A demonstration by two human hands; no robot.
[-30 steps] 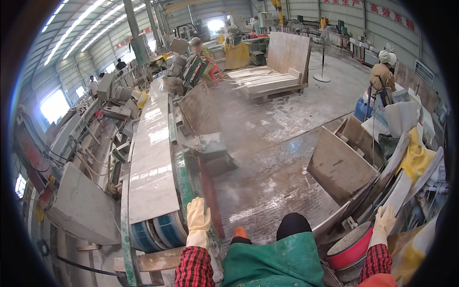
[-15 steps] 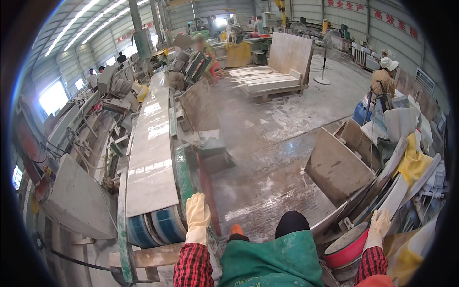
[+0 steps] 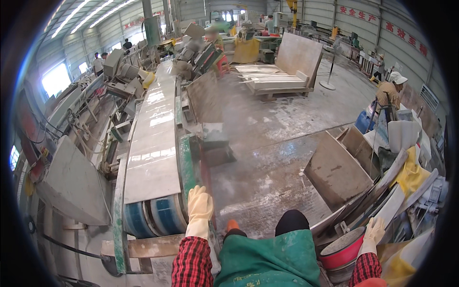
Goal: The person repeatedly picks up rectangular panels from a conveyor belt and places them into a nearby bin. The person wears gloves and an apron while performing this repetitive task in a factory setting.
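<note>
My left hand [image 3: 199, 210], in a cream rubber glove, lies on the near end of the green side rail [image 3: 189, 165] of a conveyor. Its fingers are stretched forward and hold nothing. Pale, glossy flat slabs [image 3: 152, 172] lie along the belt to its left, their near edge just short of the blue-banded end roller [image 3: 165, 215]. Low on the right, my right hand [image 3: 374, 233], gloved alike, hangs with fingers extended beside a round red-sided drum [image 3: 342, 253]. No object shows in it, and whether it touches the drum's edge I cannot tell.
Brown boards [image 3: 337, 170] and a yellow cloth [image 3: 412, 170] crowd the right side. A pallet of pale strips [image 3: 277, 83] stands ahead on the wet floor. A grey slab-like panel [image 3: 79, 184] leans left of the conveyor. A co-worker in a white hat [image 3: 391, 91] bends at the right.
The whole view has shifted a little, so the conveyor and floor sit differently in the picture. Both hands keep nearly the same places. Another person now shows by the right wall.
</note>
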